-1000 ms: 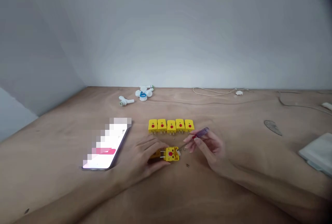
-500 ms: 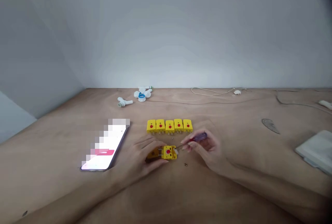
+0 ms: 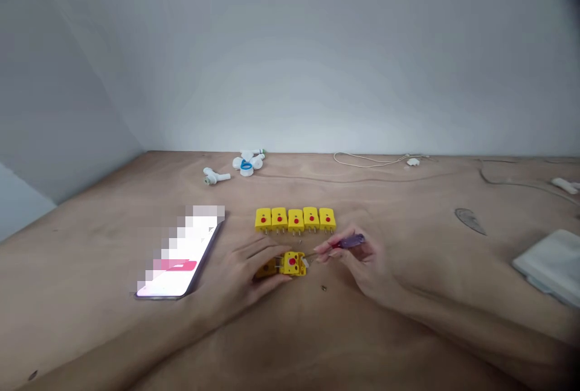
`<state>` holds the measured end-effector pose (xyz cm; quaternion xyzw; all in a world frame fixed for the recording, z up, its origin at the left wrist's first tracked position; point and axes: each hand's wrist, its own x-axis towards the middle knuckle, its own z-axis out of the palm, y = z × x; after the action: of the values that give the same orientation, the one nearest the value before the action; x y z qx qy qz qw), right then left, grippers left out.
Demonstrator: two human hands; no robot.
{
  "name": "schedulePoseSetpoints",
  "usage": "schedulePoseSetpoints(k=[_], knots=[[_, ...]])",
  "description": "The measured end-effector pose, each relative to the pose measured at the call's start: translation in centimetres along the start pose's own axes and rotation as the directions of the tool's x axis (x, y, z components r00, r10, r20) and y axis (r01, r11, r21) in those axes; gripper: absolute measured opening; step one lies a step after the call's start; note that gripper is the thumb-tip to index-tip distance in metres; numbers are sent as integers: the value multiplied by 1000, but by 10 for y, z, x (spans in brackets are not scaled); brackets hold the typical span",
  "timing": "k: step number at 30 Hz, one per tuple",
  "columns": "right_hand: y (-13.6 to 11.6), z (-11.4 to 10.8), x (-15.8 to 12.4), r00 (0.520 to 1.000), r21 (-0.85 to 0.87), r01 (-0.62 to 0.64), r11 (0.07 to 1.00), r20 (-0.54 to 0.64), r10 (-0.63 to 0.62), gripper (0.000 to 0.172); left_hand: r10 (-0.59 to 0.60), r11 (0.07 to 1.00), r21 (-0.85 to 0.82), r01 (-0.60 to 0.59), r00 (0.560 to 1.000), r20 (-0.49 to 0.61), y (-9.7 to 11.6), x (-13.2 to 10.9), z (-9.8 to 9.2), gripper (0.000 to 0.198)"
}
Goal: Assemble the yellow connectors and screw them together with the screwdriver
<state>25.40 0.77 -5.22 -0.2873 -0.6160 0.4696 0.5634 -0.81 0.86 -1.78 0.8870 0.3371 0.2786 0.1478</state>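
Maybe to keep it still, the left hand (image 3: pixel 247 270) pinches the open plug (image 3: pixel 294 265) in its fingers; the right hand (image 3: pixel 362 264) pinches the screwdriver (image 3: pixel 351 241) toward it.

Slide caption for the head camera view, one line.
Left hand holds a yellow connector, right hand a purple-handled screwdriver; five more connectors lie behind.

Pale grey wall (image 3: pixel 317 52), brownish tabletop (image 3: pixel 399 197) against its foot, soft light low on the wall
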Motion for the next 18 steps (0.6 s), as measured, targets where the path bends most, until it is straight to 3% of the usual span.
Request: schedulePoseSetpoints(k=[11, 15, 18], knots=[[2, 7, 6, 986, 24, -106, 994, -128, 108, 22, 8, 1000, 18, -8, 1000, 22, -1, 0, 1, 31], [-6, 6, 5, 997, 24, -59, 998, -56, 60, 15, -5, 1000, 19, 4, 999, 46, -1, 0, 0, 32], [-13, 6, 3, 1000, -46, -24, 999, 11, 24, 20, -8, 1000, 7, 8, 998, 66, 0, 1, -1, 31]])
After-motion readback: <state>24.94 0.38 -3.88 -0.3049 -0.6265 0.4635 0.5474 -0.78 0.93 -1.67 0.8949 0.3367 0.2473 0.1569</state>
